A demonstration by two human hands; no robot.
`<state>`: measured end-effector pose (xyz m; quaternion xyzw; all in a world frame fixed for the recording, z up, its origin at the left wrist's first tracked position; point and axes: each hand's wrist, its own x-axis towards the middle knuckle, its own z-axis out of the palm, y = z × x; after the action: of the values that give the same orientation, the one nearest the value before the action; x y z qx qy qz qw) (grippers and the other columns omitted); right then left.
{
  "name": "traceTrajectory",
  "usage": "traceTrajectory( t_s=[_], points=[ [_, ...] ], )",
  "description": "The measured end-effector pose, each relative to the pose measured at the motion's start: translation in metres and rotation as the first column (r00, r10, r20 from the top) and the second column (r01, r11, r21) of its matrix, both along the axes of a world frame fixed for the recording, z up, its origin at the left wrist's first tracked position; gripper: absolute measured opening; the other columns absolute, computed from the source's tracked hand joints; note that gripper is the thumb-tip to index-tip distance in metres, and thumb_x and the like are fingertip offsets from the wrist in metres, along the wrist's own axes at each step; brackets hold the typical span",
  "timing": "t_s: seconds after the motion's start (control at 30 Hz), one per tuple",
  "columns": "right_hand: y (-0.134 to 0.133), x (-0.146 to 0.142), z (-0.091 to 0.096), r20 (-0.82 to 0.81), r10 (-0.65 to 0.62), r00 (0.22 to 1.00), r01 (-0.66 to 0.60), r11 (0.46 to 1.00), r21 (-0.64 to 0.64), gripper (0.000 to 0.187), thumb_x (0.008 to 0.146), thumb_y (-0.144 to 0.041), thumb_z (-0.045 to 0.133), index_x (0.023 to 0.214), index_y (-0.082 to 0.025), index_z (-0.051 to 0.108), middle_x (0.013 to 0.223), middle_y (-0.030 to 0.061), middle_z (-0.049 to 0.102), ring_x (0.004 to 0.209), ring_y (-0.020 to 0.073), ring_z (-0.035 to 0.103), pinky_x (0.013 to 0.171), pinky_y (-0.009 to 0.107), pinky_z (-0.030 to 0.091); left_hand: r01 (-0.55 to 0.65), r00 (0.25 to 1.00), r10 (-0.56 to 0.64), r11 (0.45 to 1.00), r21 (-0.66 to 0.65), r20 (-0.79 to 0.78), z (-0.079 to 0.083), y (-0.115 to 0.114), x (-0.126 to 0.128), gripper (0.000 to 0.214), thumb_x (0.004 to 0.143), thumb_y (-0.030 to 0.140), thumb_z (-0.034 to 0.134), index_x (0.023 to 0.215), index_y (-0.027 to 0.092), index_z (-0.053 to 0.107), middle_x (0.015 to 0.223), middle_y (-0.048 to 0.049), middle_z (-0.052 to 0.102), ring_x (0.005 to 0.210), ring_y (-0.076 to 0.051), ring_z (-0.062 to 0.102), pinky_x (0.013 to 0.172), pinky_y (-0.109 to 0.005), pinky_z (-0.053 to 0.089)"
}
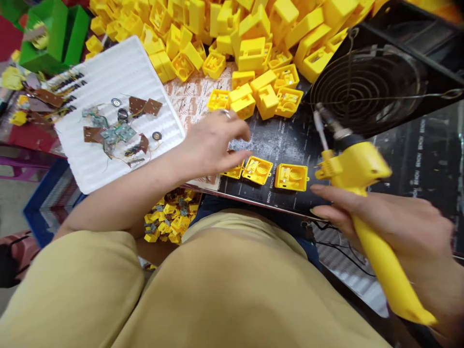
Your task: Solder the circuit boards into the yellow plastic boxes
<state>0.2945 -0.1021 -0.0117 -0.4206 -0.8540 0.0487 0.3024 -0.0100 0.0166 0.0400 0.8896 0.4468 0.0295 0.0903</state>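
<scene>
We find the right hand (409,229) wrapped around a yellow soldering gun (357,166), its tip near the black fan (366,92). We note the left hand (213,137) with thumb and fingers loosely parted, nothing visible between them, beside three yellow housings (258,170) lying face up along the mat (293,137)

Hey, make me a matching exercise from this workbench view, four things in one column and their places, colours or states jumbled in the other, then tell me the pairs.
Things:
1. Yellow soldering tool
2. White tray
3. Fan
4. Left hand

Places, colours or states:
A. Under circuit boards
B. Wearing a ring
C. In the right hand
D. Mostly black

Pairs: 1-C, 2-A, 3-D, 4-B
</scene>
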Motion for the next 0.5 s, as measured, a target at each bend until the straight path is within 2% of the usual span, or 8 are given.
traceTrajectory(
  t_s=[0.03,0.1,0.17,0.27,0.37,0.43,0.5],
  points=[
    [0.006,-0.004,-0.001,-0.006,0.040,0.999,-0.040,0.999,0.022,0.035,0.096,-0.025,0.072,0.129,-0.028,0.062,0.070,-0.0076,0.066,0.057,0.0100,0.064,0.058,0.022,0.049,-0.108,0.994,0.108,0.992,0.068,0.003,0.004,0.002,-0.010,0.033,0.100,0.047,0.055,0.100,0.020,0.074,0.101,-0.0070,0.074,0.102,-0.026,0.062,0.096,-0.044,0.044],
    [0.017,-0.008,-0.005,0.012,0.065,0.998,-0.065,0.996,0.055,0.028,0.093,-0.020,0.073,0.119,-0.024,0.063,0.079,-0.0033,0.071,0.067,0.0123,0.069,0.061,0.022,0.051,-0.300,0.949,0.312,0.937,0.181,-0.043,0.008,0.007,-0.030,0.046,0.106,0.051,0.044,0.096,0.018,0.074,0.097,-0.0084,0.073,0.104,-0.026,0.059,0.102,-0.048,0.040],
    [0.028,-0.011,-0.009,0.060,0.059,0.996,-0.064,0.995,0.078,0.028,0.094,-0.030,0.074,0.117,-0.022,0.061,0.090,0.0036,0.073,0.077,0.0177,0.072,0.068,0.027,0.056,-0.386,0.906,0.413,0.896,0.219,-0.095,0.001,0.014,-0.043,0.055,0.106,0.056,0.040,0.092,0.015,0.074,0.095,-0.0097,0.073,0.109,-0.028,0.056,0.107,-0.052,0.035],
    [0.038,-0.015,-0.015,0.111,0.119,0.987,-0.126,0.990,0.057,0.029,0.099,-0.039,0.065,0.120,-0.021,0.056,0.099,0.0088,0.072,0.087,0.0223,0.072,0.077,0.034,0.060,-0.356,0.928,0.370,0.915,0.191,-0.044,-0.027,0.025,-0.049,0.051,0.103,0.060,0.045,0.093,0.019,0.075,0.095,-0.0096,0.075,0.114,-0.031,0.056,0.106,-0.053,0.035],
    [0.044,-0.022,-0.015,0.103,0.105,0.989,-0.110,0.993,0.041,0.026,0.100,-0.027,0.063,0.123,-0.023,0.053,0.106,0.0084,0.072,0.090,0.0211,0.072,0.073,0.031,0.060,-0.292,0.955,0.275,0.939,0.183,0.113,-0.056,0.034,-0.046,0.038,0.100,0.056,0.053,0.107,0.026,0.076,0.103,-0.0083,0.078,0.114,-0.031,0.061,0.102,-0.050,0.041],
    [0.049,-0.028,-0.010,0.085,0.026,0.996,-0.034,0.995,0.098,0.035,0.096,-0.030,0.070,0.126,-0.022,0.053,0.106,0.0089,0.072,0.085,0.0203,0.072,0.068,0.029,0.058,-0.276,0.947,0.242,0.950,0.147,0.210,-0.065,0.039,-0.043,0.035,0.100,0.051,0.053,0.110,0.027,0.075,0.108,-0.0074,0.078,0.109,-0.027,0.065,0.100,-0.045,0.046],
    [0.059,-0.038,-0.007,0.083,-0.049,0.995,0.037,0.990,0.136,0.043,0.094,-0.037,0.074,0.128,-0.020,0.054,0.109,0.0109,0.072,0.084,0.0201,0.072,0.067,0.028,0.057,-0.267,0.929,0.225,0.957,0.110,0.294,-0.067,0.042,-0.041,0.033,0.101,0.048,0.052,0.106,0.025,0.075,0.109,-0.0070,0.079,0.104,-0.024,0.067,0.098,-0.041,0.049]
  ],
)
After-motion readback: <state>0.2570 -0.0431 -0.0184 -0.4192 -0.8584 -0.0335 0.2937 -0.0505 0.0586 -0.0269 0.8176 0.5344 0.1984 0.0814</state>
